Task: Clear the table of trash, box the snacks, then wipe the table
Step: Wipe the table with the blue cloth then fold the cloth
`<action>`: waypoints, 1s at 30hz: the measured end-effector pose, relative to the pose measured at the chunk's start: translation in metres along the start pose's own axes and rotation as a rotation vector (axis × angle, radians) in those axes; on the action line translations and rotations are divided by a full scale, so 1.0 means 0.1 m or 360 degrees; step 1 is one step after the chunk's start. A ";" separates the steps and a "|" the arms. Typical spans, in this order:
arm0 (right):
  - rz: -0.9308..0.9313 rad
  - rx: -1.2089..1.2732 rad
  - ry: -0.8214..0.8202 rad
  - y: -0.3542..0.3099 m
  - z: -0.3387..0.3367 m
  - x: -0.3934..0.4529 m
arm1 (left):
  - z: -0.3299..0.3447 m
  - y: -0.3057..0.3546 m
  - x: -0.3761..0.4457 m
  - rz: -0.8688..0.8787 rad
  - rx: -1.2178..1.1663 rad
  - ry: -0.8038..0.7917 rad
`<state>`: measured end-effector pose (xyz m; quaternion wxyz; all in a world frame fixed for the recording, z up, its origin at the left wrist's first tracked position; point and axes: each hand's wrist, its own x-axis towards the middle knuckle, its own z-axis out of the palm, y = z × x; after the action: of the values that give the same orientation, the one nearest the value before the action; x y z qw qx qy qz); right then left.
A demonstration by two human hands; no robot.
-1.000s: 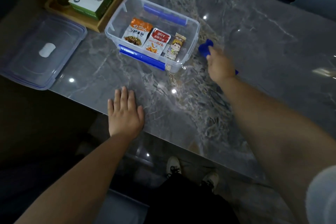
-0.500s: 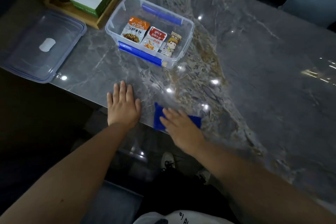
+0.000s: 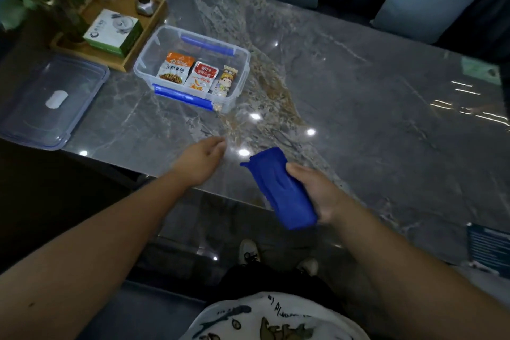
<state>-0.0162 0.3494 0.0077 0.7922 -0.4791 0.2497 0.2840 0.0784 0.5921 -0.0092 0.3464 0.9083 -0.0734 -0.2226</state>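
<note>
Head view is showing the right hand (image 3: 317,193) gripping the blue cloth (image 3: 278,188) for wiping the desk (image 3: 358,96), the left hand (image 3: 200,161) hanging open.

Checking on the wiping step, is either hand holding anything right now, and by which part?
The right hand grips the blue cloth along its right side. The left hand holds nothing.
</note>
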 end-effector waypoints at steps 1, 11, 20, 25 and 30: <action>-0.0016 -0.0018 -0.0058 -0.08 -0.06 -0.08 | 0.02 0.19 -0.01 0.0065 -0.0128 -0.0067; -0.0032 -0.0421 -0.0139 -0.43 -0.55 -0.66 | 0.34 1.45 0.19 0.0466 -0.0233 -0.0994; -0.0077 -0.1251 0.0198 -0.42 -1.51 -1.09 | 1.07 2.04 0.23 0.0594 0.0125 -0.1214; -0.0102 -0.1554 0.0281 -0.40 -2.12 -1.34 | 1.49 2.25 0.28 0.0555 0.0153 -0.1251; -0.0136 -0.1487 0.0265 -0.57 -2.78 -1.57 | 2.04 2.75 0.32 0.0583 0.0240 -0.1286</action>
<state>-0.1234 0.0441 0.0322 0.4802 -0.8149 0.1381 0.2938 0.0197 0.2548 0.0264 0.2564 0.7433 -0.3785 -0.4884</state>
